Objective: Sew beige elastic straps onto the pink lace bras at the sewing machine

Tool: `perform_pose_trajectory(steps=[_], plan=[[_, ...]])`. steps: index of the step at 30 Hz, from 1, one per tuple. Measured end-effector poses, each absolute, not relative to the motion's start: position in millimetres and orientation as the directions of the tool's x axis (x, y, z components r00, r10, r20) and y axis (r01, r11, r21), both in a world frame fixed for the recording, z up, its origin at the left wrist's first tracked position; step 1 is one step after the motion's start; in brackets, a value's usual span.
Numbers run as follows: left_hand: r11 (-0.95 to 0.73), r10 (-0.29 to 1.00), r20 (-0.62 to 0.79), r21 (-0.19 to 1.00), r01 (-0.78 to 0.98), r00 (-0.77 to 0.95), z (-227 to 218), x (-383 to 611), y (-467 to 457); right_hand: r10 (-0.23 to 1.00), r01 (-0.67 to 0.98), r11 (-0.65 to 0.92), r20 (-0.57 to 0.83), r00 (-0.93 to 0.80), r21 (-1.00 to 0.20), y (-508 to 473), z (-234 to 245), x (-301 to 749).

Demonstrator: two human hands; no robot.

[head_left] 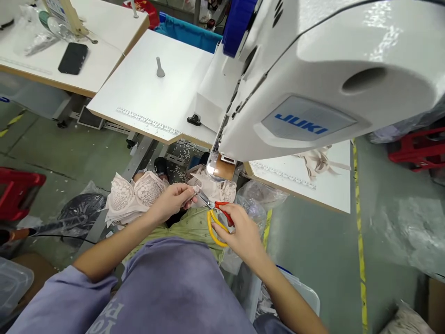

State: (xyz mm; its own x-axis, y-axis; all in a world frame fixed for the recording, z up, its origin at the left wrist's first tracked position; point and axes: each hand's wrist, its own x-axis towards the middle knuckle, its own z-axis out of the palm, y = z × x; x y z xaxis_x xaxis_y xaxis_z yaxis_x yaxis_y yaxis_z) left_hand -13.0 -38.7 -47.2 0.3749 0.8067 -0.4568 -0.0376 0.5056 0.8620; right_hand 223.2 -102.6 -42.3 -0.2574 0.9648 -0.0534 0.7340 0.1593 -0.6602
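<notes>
My right hand point(241, 228) holds scissors with one red and one yellow handle point(212, 233); their blades point(204, 198) point up and left toward my left hand. Pinched between the fingers of my left hand point(180, 197) is the pale edge of a beige bra point(217, 189), which hangs below the sewing machine's arm end. The blade tips lie at that edge; whether they touch the fabric I cannot tell. Left of my left hand rests a stack of beige lace bras point(137, 191).
A white JUKI sewing machine point(295, 93) looms over the upper right. White worktables point(139, 79) stand behind, with a phone point(73, 59) at the far left. Beige straps point(318, 162) lie on the right table wing. A clear plastic bin point(306, 288) and red stools point(21, 192) stand around.
</notes>
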Motion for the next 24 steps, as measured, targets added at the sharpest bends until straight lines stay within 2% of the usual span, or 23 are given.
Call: perform_pose_trajectory(steps=[5, 12, 15, 24], plan=[[0.483, 0.808, -0.458, 0.875, 0.028, 0.370, -53.3, -16.5, -39.6, 0.941, 0.690, 0.149, -0.112, -0.319, -0.709, -99.7, -43.2, 224.7], [0.608, 0.757, -0.536, 0.788, -0.100, 0.374, -56.9, -21.9, -36.2, 0.980, 0.583, 0.022, -0.098, -0.174, -0.813, -115.9, -50.0, 239.8], [0.626, 0.758, -0.549, 0.764, -0.158, 0.351, -55.5, -22.1, -35.8, 0.974, 0.545, 0.042, -0.087, -0.208, -0.838, -118.0, -51.7, 237.2], [0.493, 0.841, -0.462, 0.869, -0.049, 0.280, -46.7, -18.9, -39.1, 0.958, 0.560, -0.010, -0.168, -0.231, -0.828, -104.7, -54.8, 213.8]])
